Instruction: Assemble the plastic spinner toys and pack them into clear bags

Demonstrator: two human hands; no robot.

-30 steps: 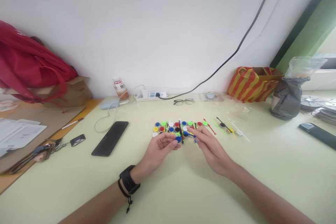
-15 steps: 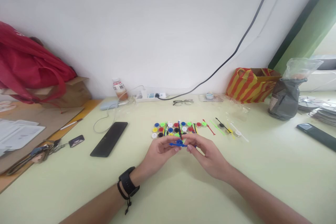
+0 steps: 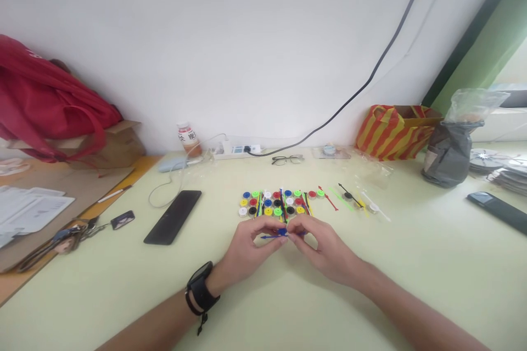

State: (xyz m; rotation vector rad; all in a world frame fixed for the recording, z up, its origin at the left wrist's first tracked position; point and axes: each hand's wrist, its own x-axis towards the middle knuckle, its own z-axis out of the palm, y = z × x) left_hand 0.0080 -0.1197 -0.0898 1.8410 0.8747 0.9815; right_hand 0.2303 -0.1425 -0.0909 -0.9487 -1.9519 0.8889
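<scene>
Between my two hands is a blue arrow spinner (image 3: 282,232): a thin blue arrow with a small round blue piece at its middle. My left hand (image 3: 253,244) is closed on it from the left, thumb and fingers pinching near the round piece; the arrow's tip sticks out inside that grip. My right hand (image 3: 321,244) pinches it from the other side, and part of the arrow is hidden by the fingers. Just beyond my fingertips lie rows of coloured round pieces (image 3: 268,203) with bundles of thin arrows (image 3: 282,200) among them.
Loose arrows, one of them red (image 3: 328,198), lie to the right. A black phone (image 3: 173,218) is at left, a second phone (image 3: 496,214) at far right. Glasses (image 3: 287,160), a power strip (image 3: 236,152), a bottle (image 3: 189,140) and a striped bag (image 3: 397,134) stand or lie along the wall.
Both hands have come slightly nearer to me with the blue spinner, uncovering more of the round pieces behind. The right fingers have moved closer to the spinner's middle.
</scene>
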